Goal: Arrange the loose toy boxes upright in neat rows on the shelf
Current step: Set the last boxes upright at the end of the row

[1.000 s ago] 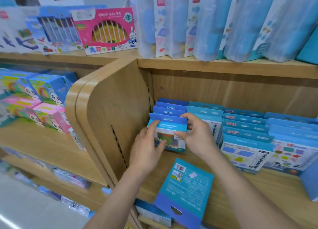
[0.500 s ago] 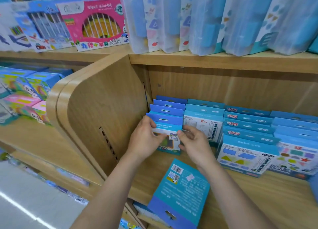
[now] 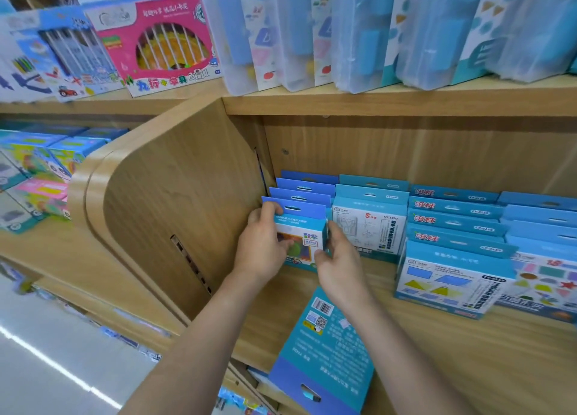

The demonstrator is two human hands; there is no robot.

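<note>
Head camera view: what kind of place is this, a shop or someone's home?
Most likely a toy or stationery shop: wooden display shelves hold rows of matching blue hang-tab boxes, the box lying flat shows a barcode, and more packaged toys, like the pink boxed set, stand above.

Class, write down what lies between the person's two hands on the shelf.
An upright blue box: the left hand and right hand grip its two sides. The head view shows this.

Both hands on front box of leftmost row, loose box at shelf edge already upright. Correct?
No: head view shows the loose box lying flat, barcode side up. Left hand and right hand do hold the front box of the leftmost row.
</note>
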